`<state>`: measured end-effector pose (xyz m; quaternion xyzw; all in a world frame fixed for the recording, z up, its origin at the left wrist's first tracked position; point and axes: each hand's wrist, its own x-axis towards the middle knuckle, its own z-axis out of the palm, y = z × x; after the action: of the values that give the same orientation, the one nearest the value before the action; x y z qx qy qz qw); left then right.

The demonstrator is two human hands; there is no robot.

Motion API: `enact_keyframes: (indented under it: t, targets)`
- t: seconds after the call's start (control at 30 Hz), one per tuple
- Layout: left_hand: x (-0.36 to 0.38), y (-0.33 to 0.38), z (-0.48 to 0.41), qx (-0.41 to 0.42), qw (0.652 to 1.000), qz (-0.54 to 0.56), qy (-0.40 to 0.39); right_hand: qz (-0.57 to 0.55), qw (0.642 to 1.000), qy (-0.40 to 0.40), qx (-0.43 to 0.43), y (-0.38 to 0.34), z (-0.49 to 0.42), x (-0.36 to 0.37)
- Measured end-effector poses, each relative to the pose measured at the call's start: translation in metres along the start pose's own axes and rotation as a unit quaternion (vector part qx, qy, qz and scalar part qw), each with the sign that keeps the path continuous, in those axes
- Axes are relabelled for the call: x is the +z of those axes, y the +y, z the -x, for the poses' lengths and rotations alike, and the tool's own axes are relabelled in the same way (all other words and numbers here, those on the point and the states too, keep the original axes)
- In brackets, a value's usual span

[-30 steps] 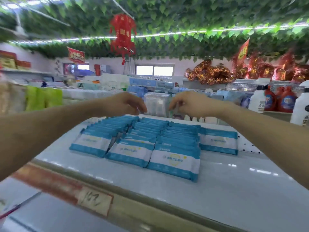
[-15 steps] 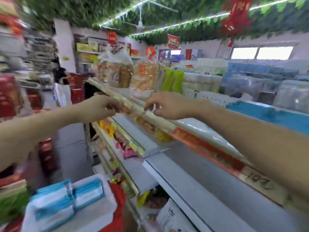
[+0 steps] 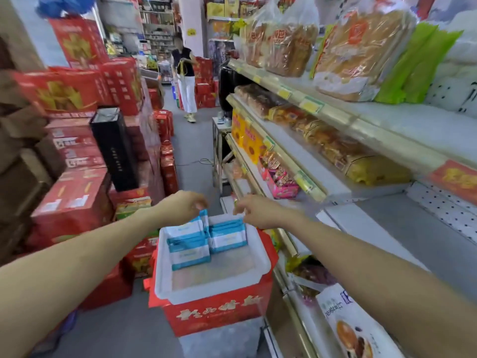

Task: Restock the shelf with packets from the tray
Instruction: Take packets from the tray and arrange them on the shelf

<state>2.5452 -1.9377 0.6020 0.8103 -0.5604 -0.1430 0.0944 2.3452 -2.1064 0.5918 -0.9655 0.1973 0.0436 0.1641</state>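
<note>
Blue-and-white soft packets (image 3: 189, 242) lie in the white plastic tray (image 3: 214, 288). Left hand (image 3: 184, 206) seemingly pinches one upright packet (image 3: 204, 222); right hand (image 3: 260, 211) hovers loosely curled over the tray's far rim. Better to gather several flat before lifting.

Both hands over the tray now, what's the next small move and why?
Probably lift the upright packet pinched by the left hand clear of the tray. The right hand hovers at the right-hand stack and looks empty.

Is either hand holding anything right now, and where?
The left hand pinches one upright packet by its top edge; the right hand looks empty above the tray.
</note>
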Motion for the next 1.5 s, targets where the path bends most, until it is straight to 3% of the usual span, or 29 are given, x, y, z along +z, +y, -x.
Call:
enact_keyframes:
  t: [0.27, 0.7, 0.83, 1.07, 1.33, 1.5]
  targets:
    - [0.078, -0.059, 0.001, -0.062, 0.996, -0.002, -0.066, -0.019, 0.992, -0.116, 0.049, 0.018, -0.068, 0.133]
    - [0.074, -0.067, 0.015, -0.047, 0.997, -0.025, -0.049, 0.108, 0.987, -0.097, 0.062, 0.029, -0.091, 0.173]
    - [0.072, -0.060, 0.025, -0.056, 0.997, -0.024, -0.049, 0.106, 0.989, -0.081, 0.060, 0.031, -0.082, 0.184]
    - [0.080, -0.060, 0.037, -0.062, 0.996, -0.024, -0.060, 0.088, 0.983, -0.125, 0.106, 0.039, -0.067, 0.201]
    - [0.086, -0.069, 0.053, -0.059, 0.996, -0.019, -0.061, -0.001, 0.955, -0.106, 0.277, 0.022, -0.079, 0.217]
    - [0.085, -0.079, 0.062, -0.061, 0.996, -0.025, -0.059, -0.028, 0.957, -0.102, 0.271, 0.024, -0.089, 0.222]
